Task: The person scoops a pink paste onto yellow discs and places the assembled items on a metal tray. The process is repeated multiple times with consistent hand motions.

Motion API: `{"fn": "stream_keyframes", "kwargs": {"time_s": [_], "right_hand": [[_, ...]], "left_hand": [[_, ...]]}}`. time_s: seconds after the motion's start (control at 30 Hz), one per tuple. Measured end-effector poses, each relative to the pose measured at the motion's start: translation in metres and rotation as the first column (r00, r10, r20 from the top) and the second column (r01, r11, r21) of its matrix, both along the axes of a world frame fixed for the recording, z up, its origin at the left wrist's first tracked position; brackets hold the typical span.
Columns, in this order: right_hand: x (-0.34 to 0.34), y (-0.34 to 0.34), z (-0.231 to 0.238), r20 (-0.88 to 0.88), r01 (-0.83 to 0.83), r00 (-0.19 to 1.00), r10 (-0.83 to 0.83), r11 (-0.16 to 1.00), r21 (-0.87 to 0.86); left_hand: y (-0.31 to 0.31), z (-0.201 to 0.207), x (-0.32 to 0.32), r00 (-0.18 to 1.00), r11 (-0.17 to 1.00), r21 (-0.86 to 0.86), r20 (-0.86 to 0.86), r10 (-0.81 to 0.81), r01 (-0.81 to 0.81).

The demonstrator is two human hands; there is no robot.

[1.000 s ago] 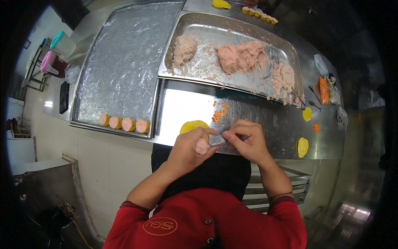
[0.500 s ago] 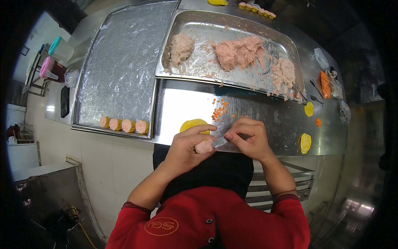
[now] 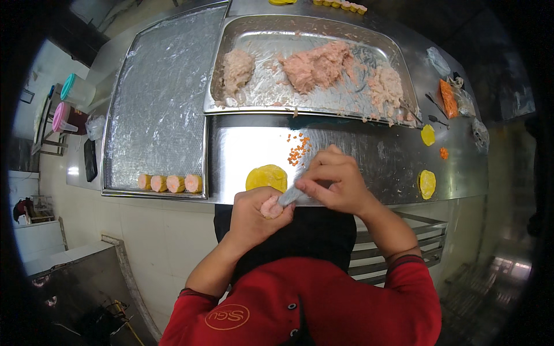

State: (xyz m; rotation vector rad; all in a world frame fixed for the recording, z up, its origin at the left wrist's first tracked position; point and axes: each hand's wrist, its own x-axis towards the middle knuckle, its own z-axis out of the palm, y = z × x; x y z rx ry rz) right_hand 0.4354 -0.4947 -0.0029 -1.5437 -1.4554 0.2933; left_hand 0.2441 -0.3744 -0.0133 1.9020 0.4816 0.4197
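We hold the pink filling [image 3: 269, 208] in our left hand [image 3: 252, 214], with the fingers curled around it and its top exposed. With our right hand [image 3: 334, 180], we pinch the flat grey blade [image 3: 288, 196] between thumb and fingers; its tip touches the filling. A round yellow wrapper [image 3: 266, 175] lies just beyond our left hand, near diced orange pieces [image 3: 298, 151]. Four yellow-sided dumplings [image 3: 176, 184] sit along the near edge of the mesh tray [image 3: 161, 115].
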Motion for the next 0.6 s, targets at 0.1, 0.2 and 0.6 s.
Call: {"fn": "stream_keyframes", "kwargs": {"time_s": [0.1, 0.2, 0.6], "right_hand": [[-0.005, -0.001, -0.001, 0.036, -0.089, 0.995, 0.093, 0.991, -0.102], [-0.006, -0.003, 0.000, 0.037, 0.010, 0.999, -0.006, 0.993, -0.114], [0.000, -0.016, -0.003, -0.125, 0.111, 0.983, -0.136, 0.976, -0.189]], "left_hand": [[-0.002, -0.003, 0.003, 0.997, 0.997, 0.067, 0.074, -0.031, 0.027], [0.000, -0.002, 0.004, 0.999, 0.998, 0.060, 0.020, 0.031, -0.032], [0.005, -0.003, 0.006, 0.995, 0.999, 0.042, 0.095, 0.009, -0.013]]}}
